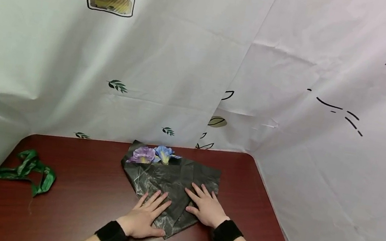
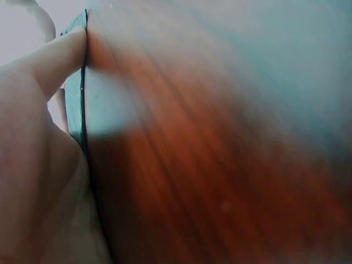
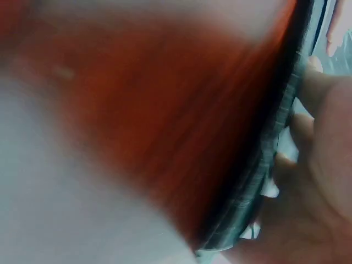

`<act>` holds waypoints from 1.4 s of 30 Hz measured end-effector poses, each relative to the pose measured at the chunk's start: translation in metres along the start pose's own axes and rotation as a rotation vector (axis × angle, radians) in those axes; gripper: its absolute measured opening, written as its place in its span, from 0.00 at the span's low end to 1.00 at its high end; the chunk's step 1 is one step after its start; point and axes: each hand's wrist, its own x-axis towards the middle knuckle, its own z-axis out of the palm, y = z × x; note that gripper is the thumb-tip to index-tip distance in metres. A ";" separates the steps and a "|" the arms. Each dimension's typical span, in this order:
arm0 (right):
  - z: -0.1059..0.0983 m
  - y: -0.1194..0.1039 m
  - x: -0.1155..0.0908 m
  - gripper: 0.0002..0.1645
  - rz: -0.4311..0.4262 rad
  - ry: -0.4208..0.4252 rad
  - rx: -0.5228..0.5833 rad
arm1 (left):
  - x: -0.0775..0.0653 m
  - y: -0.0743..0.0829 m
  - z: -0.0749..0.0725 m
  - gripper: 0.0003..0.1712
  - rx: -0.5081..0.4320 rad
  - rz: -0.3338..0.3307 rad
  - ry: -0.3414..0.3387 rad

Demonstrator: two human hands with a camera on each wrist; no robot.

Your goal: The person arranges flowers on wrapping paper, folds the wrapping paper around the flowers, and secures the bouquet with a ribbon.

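Observation:
Black wrapping paper (image 1: 169, 179) lies folded on the table around artificial flowers. A purple flower (image 1: 143, 155) and a blue flower (image 1: 164, 153) peek out at its far left edge; their stems are hidden inside. My left hand (image 1: 144, 218) rests flat on the near left part of the paper, fingers spread. On the right part lies my right hand (image 1: 207, 206), its fingers straight and spread too. In the right wrist view the paper's folded edge (image 3: 264, 159) runs along beside the fingers. The left wrist view shows the thumb (image 2: 60, 58) at the paper's edge.
A crumpled green ribbon (image 1: 26, 172) lies on the left side of the reddish-brown table (image 1: 82, 187). White printed cloth (image 1: 170, 71) hangs behind the table and along its sides. Each wrist wears a black band (image 1: 227, 237).

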 end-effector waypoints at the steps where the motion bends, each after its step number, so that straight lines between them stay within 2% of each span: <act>1: -0.001 -0.001 -0.003 0.38 -0.005 0.040 0.022 | 0.000 -0.001 0.000 0.57 0.002 -0.002 -0.002; 4: -0.007 -0.004 -0.012 0.34 0.038 0.191 0.078 | 0.000 -0.003 0.001 0.57 0.009 -0.007 -0.002; 6: -0.010 -0.004 -0.018 0.32 0.136 0.298 0.116 | 0.000 -0.005 0.001 0.57 -0.002 -0.004 -0.001; 8: -0.014 -0.003 -0.025 0.32 0.269 0.374 0.172 | -0.001 -0.007 0.000 0.57 -0.017 -0.002 0.005; 11: -0.019 0.001 -0.033 0.33 0.469 0.392 0.267 | -0.001 -0.009 -0.002 0.57 -0.023 -0.006 0.017; 12: -0.020 0.002 -0.036 0.34 0.514 0.376 0.304 | -0.001 -0.009 -0.002 0.57 -0.022 -0.008 0.022; 14: -0.020 0.005 -0.040 0.36 0.553 0.344 0.382 | -0.001 -0.010 -0.003 0.57 -0.018 -0.013 0.025; 17: -0.015 0.007 -0.041 0.43 0.547 0.321 0.573 | -0.001 -0.009 -0.004 0.57 -0.016 -0.013 0.028; 20: -0.008 0.005 -0.041 0.52 0.512 0.348 0.780 | 0.000 -0.008 -0.004 0.56 0.007 -0.005 0.039; 25: 0.000 -0.003 -0.041 0.64 0.446 0.399 1.013 | 0.002 -0.004 -0.006 0.56 0.001 0.013 0.063; 27: 0.004 -0.008 -0.039 0.65 0.426 0.407 1.094 | 0.003 -0.003 -0.006 0.57 -0.022 0.013 0.060; 29: 0.009 -0.016 -0.036 0.60 0.428 0.424 1.187 | 0.004 -0.002 -0.006 0.57 -0.034 0.010 0.051; 31: 0.013 -0.024 -0.032 0.51 0.436 0.432 1.224 | 0.005 -0.002 -0.006 0.57 -0.036 0.010 0.044; 34: 0.020 -0.038 -0.029 0.39 0.466 0.445 1.203 | 0.005 -0.001 -0.005 0.57 -0.033 0.006 0.040; 38: 0.029 -0.058 -0.026 0.43 0.456 0.465 1.149 | 0.006 0.001 -0.003 0.57 -0.027 -0.006 0.037; 42: 0.037 -0.072 -0.024 0.49 0.406 0.488 1.165 | 0.006 0.003 -0.001 0.57 -0.030 -0.008 0.038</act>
